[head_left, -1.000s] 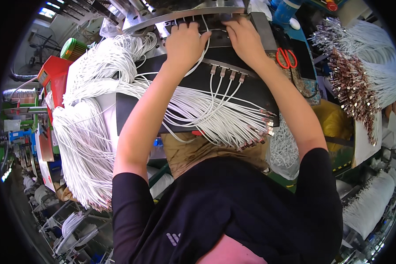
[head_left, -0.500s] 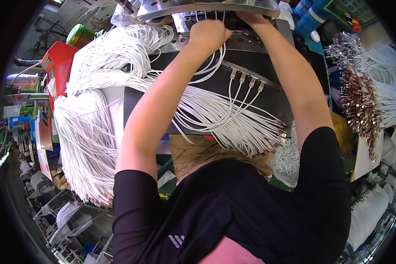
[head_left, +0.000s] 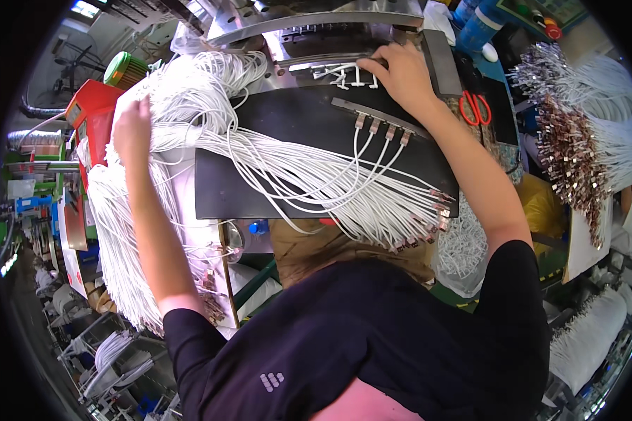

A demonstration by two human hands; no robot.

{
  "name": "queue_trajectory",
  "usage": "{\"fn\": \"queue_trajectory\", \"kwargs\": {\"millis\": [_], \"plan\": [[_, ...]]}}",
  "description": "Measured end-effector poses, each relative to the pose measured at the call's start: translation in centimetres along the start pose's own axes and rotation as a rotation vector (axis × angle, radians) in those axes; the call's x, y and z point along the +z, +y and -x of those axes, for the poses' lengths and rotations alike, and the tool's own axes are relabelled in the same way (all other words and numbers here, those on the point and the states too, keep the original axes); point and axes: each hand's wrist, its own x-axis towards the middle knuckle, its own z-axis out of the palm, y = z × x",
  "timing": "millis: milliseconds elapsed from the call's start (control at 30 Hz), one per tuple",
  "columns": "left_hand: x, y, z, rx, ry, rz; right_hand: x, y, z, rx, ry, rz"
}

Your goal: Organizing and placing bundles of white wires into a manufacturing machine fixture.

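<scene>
Fingertips of the right hand [head_left: 402,76] bend just beside small white pieces [head_left: 349,74] past the far edge of the black board [head_left: 221,193]; I cannot tell whether they clamp one. Left hand [head_left: 131,133], blurred, its grip unclear, is beside heaped white cables [head_left: 189,91]. Across the board a cable bundle [head_left: 281,161] slants lengthwise, connector ends [head_left: 439,219] toward its near right corner. A pale mark [head_left: 272,382] shows on the shirt [head_left: 379,316].

Bright window [head_left: 85,8] upper left, metal racks [head_left: 77,342] below, green floor [head_left: 445,295]
</scene>
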Motion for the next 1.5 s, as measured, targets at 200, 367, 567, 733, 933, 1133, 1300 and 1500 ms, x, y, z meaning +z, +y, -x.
{"fn": "queue_trajectory", "kwargs": {"millis": [200,367,567,733,933,1133,1300,1500], "plan": [[-2.4,23.2,18.1,0.877,-0.101,0.919,-7.8,0.7,6.5,0.009,-0.168,-0.144],[-2.4,28.3,21.1,0.880,-0.142,0.915,-8.8,0.0,9.9,-0.001,-0.377,-0.184],[-1.5,27.6,19.7,0.746,-0.136,0.658,-1.7,0.2,2.5,-0.031,-0.050,-0.426],[-1.7,28.2,15.0,0.617,-0.041,0.543,4.2,4.6,-6.9,0.014,0.128,-0.488],[1.5,30.2,6.3,0.521,-0.103,0.465,6.8,5.9,-13.8,0.040,0.202,-0.453],[1.3,30.7,6.5,0.540,-0.090,0.496,4.9,4.6,-13.1,0.071,0.218,-0.328],[1.5,30.8,6.0,0.521,-0.141,0.543,8.3,6.8,-14.7,0.195,0.058,-0.747],[1.0,31.2,4.7,0.428,-0.341,0.658,8.7,7.7,-13.4,-0.132,0.205,-0.025]]}}
